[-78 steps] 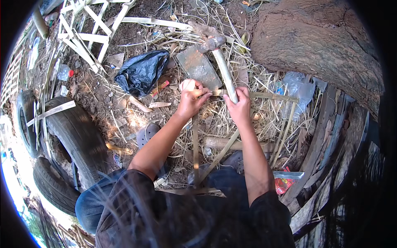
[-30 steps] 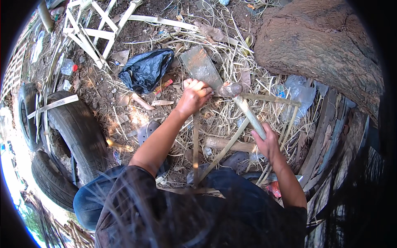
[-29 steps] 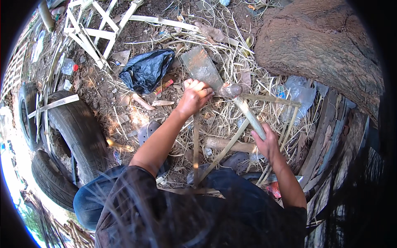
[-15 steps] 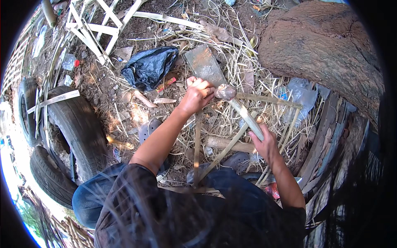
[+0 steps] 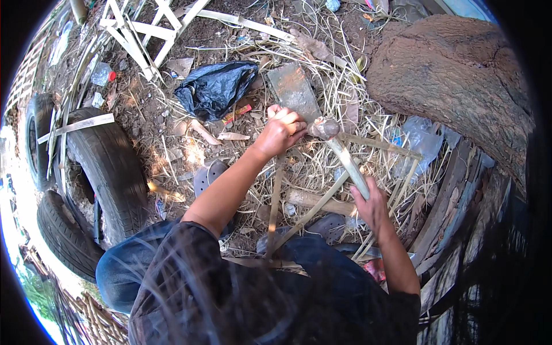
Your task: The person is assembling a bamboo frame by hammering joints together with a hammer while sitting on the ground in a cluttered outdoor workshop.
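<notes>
My left hand (image 5: pixel 282 129) is closed around the handle of a broad, rusty cleaver (image 5: pixel 293 89) whose blade points away from me over the straw. My right hand (image 5: pixel 371 204) grips the lower end of a pale wooden mallet (image 5: pixel 345 158). The mallet's head lies against the cleaver just right of my left fist. A long split bamboo strip (image 5: pixel 275 201) runs from under my left hand down toward my knees, and a second strip (image 5: pixel 313 210) crosses it at a slant.
A black plastic bag (image 5: pixel 215 86) lies left of the cleaver. Two old tyres (image 5: pixel 109 167) sit at the left, a big earthy mound or trunk (image 5: pixel 460 75) at the upper right. Straw, a white slat frame (image 5: pixel 146 29) and a grey sandal (image 5: pixel 208 175) litter the dirt.
The mallet, held high beyond my left hand 2.6 s ago, has come down onto the cleaver. My right hand has moved down and right along the handle. My left hand has barely shifted.
</notes>
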`<state>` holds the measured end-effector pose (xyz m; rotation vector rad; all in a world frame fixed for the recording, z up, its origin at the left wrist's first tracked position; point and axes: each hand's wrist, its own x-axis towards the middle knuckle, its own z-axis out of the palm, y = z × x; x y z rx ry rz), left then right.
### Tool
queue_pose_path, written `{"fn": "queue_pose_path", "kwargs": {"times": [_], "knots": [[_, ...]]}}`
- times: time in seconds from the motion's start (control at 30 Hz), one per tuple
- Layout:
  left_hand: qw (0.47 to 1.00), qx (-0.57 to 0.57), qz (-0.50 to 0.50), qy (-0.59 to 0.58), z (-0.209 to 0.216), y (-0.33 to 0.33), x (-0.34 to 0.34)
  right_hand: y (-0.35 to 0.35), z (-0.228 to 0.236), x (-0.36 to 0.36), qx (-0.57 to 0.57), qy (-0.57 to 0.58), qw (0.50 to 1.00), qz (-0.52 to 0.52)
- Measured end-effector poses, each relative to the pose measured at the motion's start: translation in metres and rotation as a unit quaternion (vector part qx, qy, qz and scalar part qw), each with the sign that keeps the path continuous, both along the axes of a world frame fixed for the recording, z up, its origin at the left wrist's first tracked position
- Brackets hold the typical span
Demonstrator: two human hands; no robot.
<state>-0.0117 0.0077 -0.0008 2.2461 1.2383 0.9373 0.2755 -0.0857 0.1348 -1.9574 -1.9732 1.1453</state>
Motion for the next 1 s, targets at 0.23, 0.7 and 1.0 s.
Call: {"fn": "queue_pose_path", "kwargs": {"times": [0.23,0.7,1.0], "knots": [[0.999,-0.01,-0.007,-0.031,-0.008,0.003,0.001,-0.005,-0.02,-0.008,0.0,0.042,0.998,-0.05],[0.997,-0.025,-0.042,-0.054,-0.011,0.009,0.001,-0.007,-0.01,0.004,0.05,0.046,0.996,-0.062],[0.997,-0.024,-0.061,-0.044,-0.007,0.013,0.0,-0.002,-0.002,-0.001,0.002,0.023,1.0,-0.02]]}}
